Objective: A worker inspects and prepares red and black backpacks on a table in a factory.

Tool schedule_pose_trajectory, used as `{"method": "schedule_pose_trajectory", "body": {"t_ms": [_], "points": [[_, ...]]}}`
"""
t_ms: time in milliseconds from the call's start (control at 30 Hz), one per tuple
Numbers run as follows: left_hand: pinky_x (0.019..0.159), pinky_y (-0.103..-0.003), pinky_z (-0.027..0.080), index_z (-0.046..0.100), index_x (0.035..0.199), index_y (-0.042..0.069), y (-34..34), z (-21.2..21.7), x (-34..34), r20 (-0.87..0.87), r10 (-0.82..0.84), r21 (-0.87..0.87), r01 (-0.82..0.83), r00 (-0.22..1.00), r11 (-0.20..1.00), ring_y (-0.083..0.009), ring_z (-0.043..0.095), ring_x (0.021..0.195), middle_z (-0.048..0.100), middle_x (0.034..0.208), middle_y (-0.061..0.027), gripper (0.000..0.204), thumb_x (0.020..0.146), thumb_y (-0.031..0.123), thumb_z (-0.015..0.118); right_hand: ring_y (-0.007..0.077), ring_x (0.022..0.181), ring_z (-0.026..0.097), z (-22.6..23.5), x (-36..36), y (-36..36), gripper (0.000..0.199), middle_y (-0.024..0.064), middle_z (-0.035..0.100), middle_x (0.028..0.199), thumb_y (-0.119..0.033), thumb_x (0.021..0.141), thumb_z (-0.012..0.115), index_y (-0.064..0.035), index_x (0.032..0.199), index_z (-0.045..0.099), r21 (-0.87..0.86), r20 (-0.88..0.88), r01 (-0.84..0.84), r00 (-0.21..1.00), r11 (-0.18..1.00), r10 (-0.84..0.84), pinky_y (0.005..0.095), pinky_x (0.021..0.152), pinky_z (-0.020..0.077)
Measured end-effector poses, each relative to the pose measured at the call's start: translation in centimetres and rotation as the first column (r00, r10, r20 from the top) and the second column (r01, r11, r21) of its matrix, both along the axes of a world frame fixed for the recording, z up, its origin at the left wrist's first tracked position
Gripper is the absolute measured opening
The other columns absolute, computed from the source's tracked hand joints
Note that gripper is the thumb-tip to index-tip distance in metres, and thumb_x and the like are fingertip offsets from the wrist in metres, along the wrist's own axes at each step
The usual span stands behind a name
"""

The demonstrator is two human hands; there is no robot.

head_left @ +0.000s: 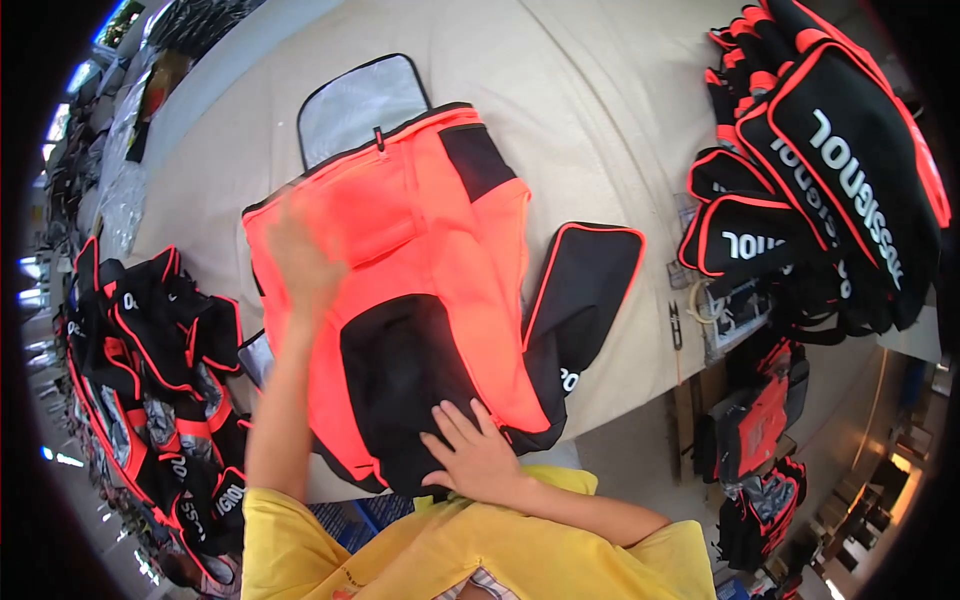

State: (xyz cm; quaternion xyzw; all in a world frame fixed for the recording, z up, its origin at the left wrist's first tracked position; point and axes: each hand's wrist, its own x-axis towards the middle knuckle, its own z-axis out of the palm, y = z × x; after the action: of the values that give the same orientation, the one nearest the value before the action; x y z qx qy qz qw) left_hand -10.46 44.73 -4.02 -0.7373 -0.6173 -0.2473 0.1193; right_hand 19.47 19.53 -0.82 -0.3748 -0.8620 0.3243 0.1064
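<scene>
A bright coral-orange bag [385, 230] with black panels lies spread on the table before me. Its grey-lined flap [365, 105] is folded out at the far end, and a black zipper pull shows by the edge. My right hand [475, 455] rests on the black panel at the near end, fingers apart and holding nothing. Over the upper left part of the orange fabric is my left hand [305, 255], smeared by motion, so its fingers cannot be made out. A black side piece with orange piping [585, 285] sticks out to the bag's right.
A pale cloth-covered table [590, 130] carries the bag. Several black bags with orange trim [830, 160] are stacked at the right, near small tools [676, 325]. More black-and-orange bags [160, 350] hang or lie at the left. Further pieces [760, 430] sit below the table's right edge.
</scene>
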Motion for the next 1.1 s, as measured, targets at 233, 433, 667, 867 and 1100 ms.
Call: {"method": "schedule_pose_trajectory", "body": {"t_ms": [233,433,667,867,1100], "points": [[0.125,-0.081,0.006,0.044,0.168,0.029,-7.5,-9.6,6.3,-0.19,-0.067,-0.54,-0.048,0.979,0.84,-0.0361,0.014,0.169,0.022,0.181,-0.0129,0.069,0.102,0.044,0.061,0.0325,0.137,0.063,-1.0,4.7,-0.2,0.042,0.018,0.069,0.142,-0.024,0.088,0.086,-0.0036,0.123,0.075,-0.097,-0.388,0.022,0.92,0.995,-0.058,0.0492,0.114,0.0502],[0.126,-0.079,0.006,0.044,0.168,0.03,-7.0,-9.1,5.9,-0.158,-0.04,-0.546,-0.053,0.987,0.836,-0.0346,0.014,0.169,0.023,0.181,-0.0116,0.066,0.105,0.044,0.057,0.0345,0.09,0.075,0.6,12.5,-3.9,0.024,0.0163,0.075,0.103,-0.012,0.09,0.085,0.0,0.107,0.072,-0.556,-0.114,0.326,0.881,0.764,-0.459,0.0439,0.078,0.06],[0.124,-0.082,0.005,0.04,0.169,0.037,-7.4,-10.1,6.0,-0.188,-0.028,-0.459,-0.063,0.982,0.886,-0.0294,0.016,0.169,0.023,0.182,-0.0087,0.065,0.106,0.046,0.054,0.0462,0.091,0.071,-1.5,7.8,-3.7,0.069,0.0253,0.074,0.1,-0.06,0.103,0.067,0.0096,0.107,0.07,-0.694,0.163,-0.181,0.904,0.697,0.396,0.0504,0.085,0.0575],[0.132,-0.052,0.026,0.054,0.161,0.011,-7.9,-3.2,2.7,0.68,0.352,-0.721,0.496,0.644,0.485,-0.0306,0.042,0.159,0.056,0.163,-0.0131,0.063,0.114,0.052,0.049,0.0389,0.123,0.069,4.4,6.9,0.4,0.063,0.0272,0.07,0.134,-0.044,0.1,0.078,0.0113,0.128,0.068,-0.777,-0.393,-0.372,0.917,0.509,0.07,0.0452,0.109,0.0531],[0.123,-0.039,0.039,0.056,0.155,-0.001,-20.8,7.2,-9.8,0.686,0.535,-0.514,-0.192,0.493,0.836,-0.0289,0.054,0.149,0.063,0.156,-0.0174,0.063,0.117,0.048,0.043,0.0396,0.162,0.032,1.8,0.1,9.5,0.085,0.0212,0.037,0.174,-0.066,0.113,0.034,-0.0024,0.169,0.034,-0.439,-0.485,-0.027,0.849,0.898,-0.212,0.0584,0.132,0.0223]]}}
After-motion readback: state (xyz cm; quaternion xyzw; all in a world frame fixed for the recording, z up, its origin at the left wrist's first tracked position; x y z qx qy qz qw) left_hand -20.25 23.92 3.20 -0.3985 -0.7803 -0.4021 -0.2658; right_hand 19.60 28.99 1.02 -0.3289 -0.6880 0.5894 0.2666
